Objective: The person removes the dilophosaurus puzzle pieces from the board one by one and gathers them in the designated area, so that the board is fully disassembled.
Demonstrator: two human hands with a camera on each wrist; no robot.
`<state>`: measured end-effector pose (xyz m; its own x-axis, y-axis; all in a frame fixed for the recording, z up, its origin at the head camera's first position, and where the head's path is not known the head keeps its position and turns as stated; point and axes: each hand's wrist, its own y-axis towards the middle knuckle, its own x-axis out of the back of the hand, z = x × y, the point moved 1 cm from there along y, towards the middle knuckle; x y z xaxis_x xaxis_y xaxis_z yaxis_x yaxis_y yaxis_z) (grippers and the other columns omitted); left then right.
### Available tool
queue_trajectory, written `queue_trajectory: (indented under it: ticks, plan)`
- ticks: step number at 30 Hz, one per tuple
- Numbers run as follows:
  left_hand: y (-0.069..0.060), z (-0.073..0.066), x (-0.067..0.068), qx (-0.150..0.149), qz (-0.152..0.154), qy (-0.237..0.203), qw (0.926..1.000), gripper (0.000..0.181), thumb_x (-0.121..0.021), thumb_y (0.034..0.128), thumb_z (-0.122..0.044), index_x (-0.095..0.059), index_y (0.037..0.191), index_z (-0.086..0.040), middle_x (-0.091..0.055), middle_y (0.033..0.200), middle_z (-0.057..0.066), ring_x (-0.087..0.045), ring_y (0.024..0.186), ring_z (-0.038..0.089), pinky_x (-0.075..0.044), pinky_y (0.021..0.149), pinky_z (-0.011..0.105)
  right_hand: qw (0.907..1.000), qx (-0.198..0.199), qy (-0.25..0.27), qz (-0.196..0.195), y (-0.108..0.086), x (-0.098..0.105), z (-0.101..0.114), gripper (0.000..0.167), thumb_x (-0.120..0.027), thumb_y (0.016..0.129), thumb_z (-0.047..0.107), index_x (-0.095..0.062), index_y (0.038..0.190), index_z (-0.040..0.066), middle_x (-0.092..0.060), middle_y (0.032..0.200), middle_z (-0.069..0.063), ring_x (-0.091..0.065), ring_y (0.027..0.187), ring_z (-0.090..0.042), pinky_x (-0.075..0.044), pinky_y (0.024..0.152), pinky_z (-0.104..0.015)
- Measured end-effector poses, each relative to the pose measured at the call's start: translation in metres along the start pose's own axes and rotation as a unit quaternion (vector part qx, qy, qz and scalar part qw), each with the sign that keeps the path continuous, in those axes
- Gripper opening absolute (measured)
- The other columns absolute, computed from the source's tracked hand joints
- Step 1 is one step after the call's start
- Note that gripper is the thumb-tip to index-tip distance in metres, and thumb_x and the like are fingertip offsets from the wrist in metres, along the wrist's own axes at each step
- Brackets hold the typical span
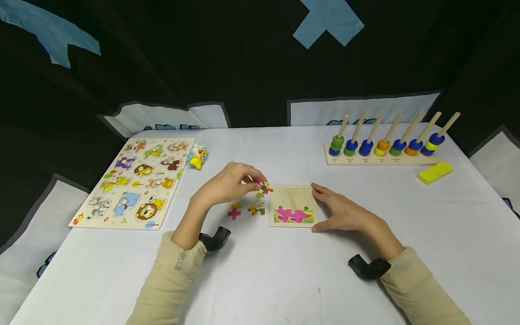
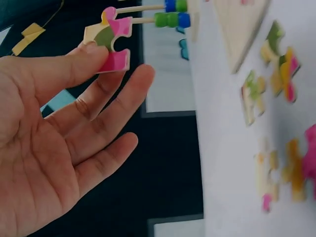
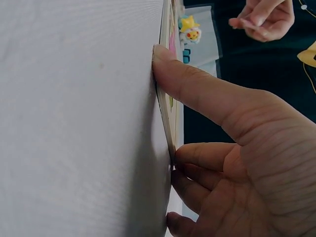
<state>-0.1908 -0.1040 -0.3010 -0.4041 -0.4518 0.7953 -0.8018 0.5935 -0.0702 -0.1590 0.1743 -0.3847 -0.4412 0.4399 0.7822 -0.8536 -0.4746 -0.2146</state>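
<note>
We see the left hand [image 1: 232, 183] pinching a puzzle piece [image 1: 266, 188] between thumb and forefinger, its other fingers loosely apart, just by the far-left corner of a wooden tray [image 1: 291, 196]. In the left wrist view the piece turns one rounded knob toward the top and opens a notch away from the thumb; it looks about as long as wide, so we cannot tell a long axis. The right hand [image 1: 339, 208] is spread at the tray's right edge, thumb touching the near-right corner and fingertips at the far-right one. The tray rests around the middle of the desk [image 1: 317, 284], and along its near side sits a joined pink-and-green strip [image 1: 293, 215], long axis running left to right. Loose pieces [image 1: 234, 212] lie beside the tray's left edge. Toward the desk's left edge we find an animal board [image 1: 143, 191], with a toy duck [image 1: 197, 156] just beside its far-right corner. Near the desk's far-right corner, a peg stand [image 1: 378, 161] stretches along the far edge; a yellow block [image 1: 434, 173] lies before its right end, slanting, right end farther from us.
</note>
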Motion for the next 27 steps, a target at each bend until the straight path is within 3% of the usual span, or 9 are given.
queue_trajectory:
  ticks: [5,10,15,19,22,27]
  plan:
    - [-0.012,-0.003,0.015,0.016,-0.009,-0.002,0.9998,0.011,-0.067,0.0883,-0.01,-0.074,0.097,-0.009,-0.073,0.089,0.002,-0.062,0.078,0.015,-0.049,0.069,0.028,1.0,0.002,-0.001,-0.001,0.0,0.0,-0.001,0.101,-0.083,0.072,0.033,-0.028,0.146,-0.008,-0.017,0.159,-0.019,-0.017,0.146,-0.041,-0.022,0.114,-0.055]
    - [-0.028,0.005,0.028,0.047,-0.022,-0.029,0.9982,0.008,-0.071,0.0845,-0.01,-0.073,0.092,-0.009,-0.071,0.081,0.002,-0.063,0.068,0.015,-0.047,0.062,0.029,1.0,0.005,-0.003,-0.004,-0.002,0.001,-0.001,0.101,-0.083,0.072,0.034,-0.028,0.146,-0.008,-0.018,0.159,-0.02,-0.018,0.145,-0.041,-0.022,0.114,-0.056]
    - [-0.048,0.029,0.036,0.068,-0.051,-0.062,0.9944,0.021,-0.071,0.0819,-0.004,-0.073,0.103,-0.008,-0.067,0.085,0.007,-0.068,0.069,0.016,-0.049,0.069,0.031,0.9999,0.003,-0.007,-0.009,-0.003,0.001,-0.002,0.101,-0.083,0.071,0.034,-0.029,0.146,-0.008,-0.019,0.158,-0.021,-0.019,0.145,-0.042,-0.023,0.113,-0.056]
    - [-0.063,0.051,0.041,0.091,-0.057,-0.079,0.9911,0.025,-0.071,0.0823,-0.003,-0.072,0.107,-0.006,-0.068,0.095,0.01,-0.07,0.074,0.017,-0.05,0.075,0.03,0.9999,0.004,-0.008,-0.01,-0.002,0.001,-0.001,0.1,-0.084,0.071,0.033,-0.031,0.145,-0.008,-0.02,0.158,-0.021,-0.02,0.144,-0.042,-0.024,0.113,-0.056]
    - [-0.072,0.066,0.045,0.099,-0.04,-0.095,0.9897,0.028,-0.071,0.0824,-0.004,-0.071,0.11,-0.003,-0.071,0.101,0.011,-0.07,0.076,0.02,-0.05,0.075,0.028,0.9999,0.005,-0.008,-0.01,-0.001,0.001,-0.001,0.1,-0.084,0.071,0.033,-0.031,0.145,-0.008,-0.02,0.158,-0.021,-0.02,0.144,-0.042,-0.024,0.113,-0.056]
    - [-0.076,0.09,0.046,0.099,0.003,-0.098,0.9903,0.027,-0.071,0.083,-0.007,-0.071,0.11,-0.003,-0.073,0.094,0.009,-0.062,0.073,0.016,-0.047,0.069,0.025,0.9999,0.009,-0.008,-0.01,-0.001,0.001,0.001,0.099,-0.084,0.071,0.032,-0.031,0.144,-0.009,-0.021,0.157,-0.022,-0.021,0.144,-0.042,-0.024,0.113,-0.056]
